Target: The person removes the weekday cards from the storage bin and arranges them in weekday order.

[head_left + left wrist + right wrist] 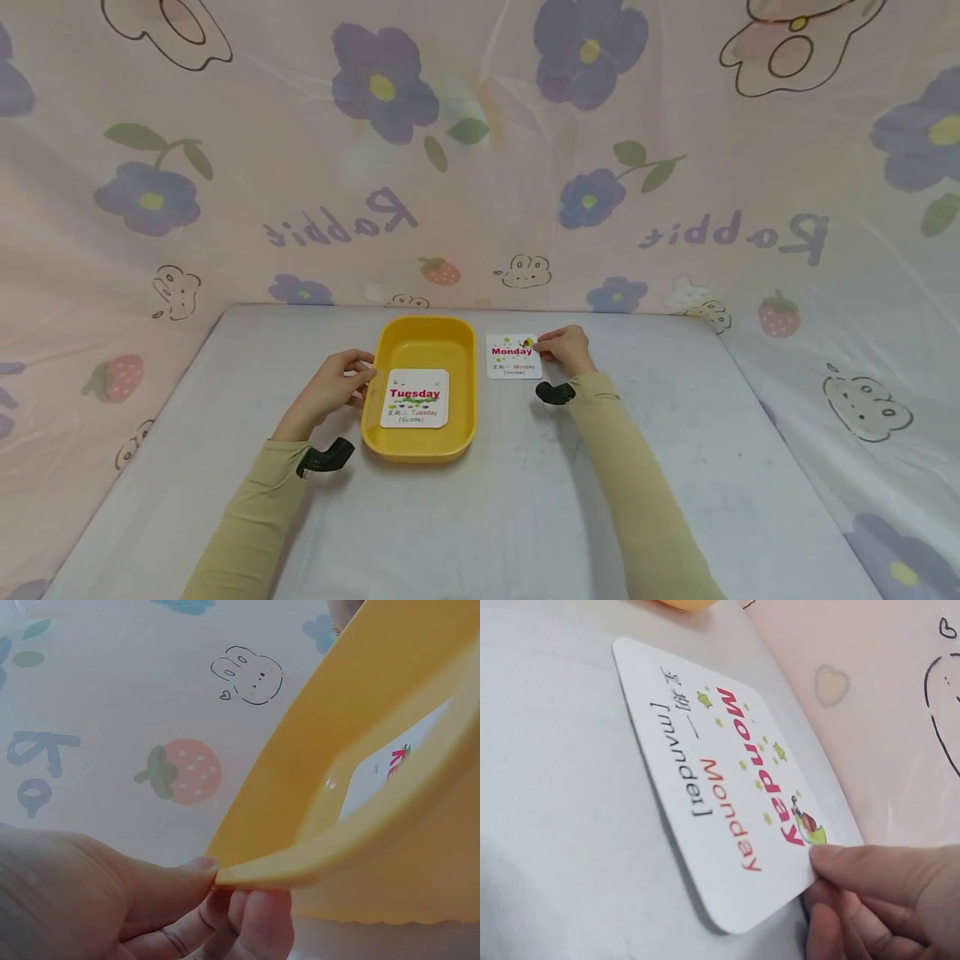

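A yellow tray (423, 333) stands on the table with a white "Tuesday" card (417, 417) lying inside, toward its near end. My left hand (335, 385) pinches the tray's left rim, thumb on top and fingers curled below, as the left wrist view shows. To the right of the tray is a white "Monday" card (513, 368), printed with stars and a small cartoon figure. My right hand (572, 350) pinches this card at its right edge, thumb (877, 870) on the printed face and the other fingers beneath.
The white-covered table (480, 533) meets a pink curtain (480, 183) at the back, printed with flowers, rabbits and strawberries. A black curved piece sits at each wrist, one by the left cuff (327, 456) and one by the right cuff (555, 392).
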Demonstrator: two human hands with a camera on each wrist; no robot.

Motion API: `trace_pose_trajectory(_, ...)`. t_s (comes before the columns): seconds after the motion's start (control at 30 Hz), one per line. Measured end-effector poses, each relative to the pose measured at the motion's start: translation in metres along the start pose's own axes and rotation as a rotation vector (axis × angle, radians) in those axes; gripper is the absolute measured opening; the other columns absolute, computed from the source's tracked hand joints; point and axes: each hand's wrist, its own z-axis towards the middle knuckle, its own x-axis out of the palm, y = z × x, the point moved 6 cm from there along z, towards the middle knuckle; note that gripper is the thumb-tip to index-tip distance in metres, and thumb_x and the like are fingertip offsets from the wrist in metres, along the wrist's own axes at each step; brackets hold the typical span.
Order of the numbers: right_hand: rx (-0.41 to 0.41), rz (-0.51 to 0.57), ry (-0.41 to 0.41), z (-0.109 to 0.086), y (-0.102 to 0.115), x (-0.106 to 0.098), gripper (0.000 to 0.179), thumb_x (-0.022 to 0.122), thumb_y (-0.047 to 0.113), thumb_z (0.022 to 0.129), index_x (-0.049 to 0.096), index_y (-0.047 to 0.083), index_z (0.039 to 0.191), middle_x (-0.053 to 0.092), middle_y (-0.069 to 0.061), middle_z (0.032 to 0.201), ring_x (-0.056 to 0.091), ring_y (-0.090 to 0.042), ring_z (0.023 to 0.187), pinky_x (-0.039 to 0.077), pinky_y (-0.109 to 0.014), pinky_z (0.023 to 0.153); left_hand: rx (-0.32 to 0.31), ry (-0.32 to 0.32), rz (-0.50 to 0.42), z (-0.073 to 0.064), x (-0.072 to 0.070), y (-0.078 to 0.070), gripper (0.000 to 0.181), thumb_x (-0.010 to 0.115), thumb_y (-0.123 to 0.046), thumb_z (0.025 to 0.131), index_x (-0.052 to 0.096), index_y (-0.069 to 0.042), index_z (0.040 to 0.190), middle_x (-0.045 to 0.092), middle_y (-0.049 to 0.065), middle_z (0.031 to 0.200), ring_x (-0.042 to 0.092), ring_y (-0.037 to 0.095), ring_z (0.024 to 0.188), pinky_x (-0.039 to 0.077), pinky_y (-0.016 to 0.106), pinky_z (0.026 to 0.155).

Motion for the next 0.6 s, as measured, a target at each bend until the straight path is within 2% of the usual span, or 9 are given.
trace_pose_trajectory(0.37,0.023,-0.061,-0.047,0.0021,0.0030,0.0032,0.020,0.079,0.001,0.076,0.072,-0.006,0.093,0.068,-0.013,0.078,0.058,-0.009,0.052,0.050,-0.019,0.050,0.002,-0.005,0.007,-0.0003,-0.0008,-0.0006,0.036,0.053,-0.010,0.099,0.046,0.006,0.130,0.055,0.017,0.097,0.059,0.021,0.070,0.056,0.032,0.061)
trace_pose_trajectory(0.6,-0.055,-0.064,-0.056,-0.0016,0.0032,0.0043,0.018,0.077,-0.002,0.076,0.071,-0.009,0.091,0.068,-0.016,0.079,0.059,-0.010,0.054,0.050,-0.019,0.050,0.001,-0.005,0.003,-0.0006,0.0001,-0.0011,0.036,0.052,-0.008,0.099,0.045,0.007,0.130,0.056,0.018,0.097,0.059,0.021,0.070,0.056,0.032,0.060)
